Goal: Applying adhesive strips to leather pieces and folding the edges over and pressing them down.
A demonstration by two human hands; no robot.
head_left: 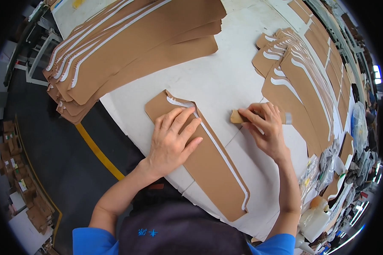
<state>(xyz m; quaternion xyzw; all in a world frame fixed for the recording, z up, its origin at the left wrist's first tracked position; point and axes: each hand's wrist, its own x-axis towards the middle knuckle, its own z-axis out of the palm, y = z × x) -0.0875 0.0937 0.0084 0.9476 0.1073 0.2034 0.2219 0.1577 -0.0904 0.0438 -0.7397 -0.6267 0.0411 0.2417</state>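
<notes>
A long brown panel [202, 176] of leather-like sheet lies slantwise on the white table in front of me. Along its right edge runs a white strip [219, 146], which curves at the far end where the panel's edge is folded up. My left hand [172, 134] rests flat on the panel, its fingers stretched toward the strip. To the right of the panel, my right hand [266, 125] grips a short tan tool [236, 116] with a flat grey piece at its other end. Its exact kind cannot be made out. The tool is apart from the panel.
Stacked brown panels [157, 42] with white strips cover the far left and overhang the table edge. Another fanned stack [293, 85] lies at the right. A white bottle [314, 223] and clear plastic bags [327, 161] stand near right. The white table [217, 80] spreads between the stacks.
</notes>
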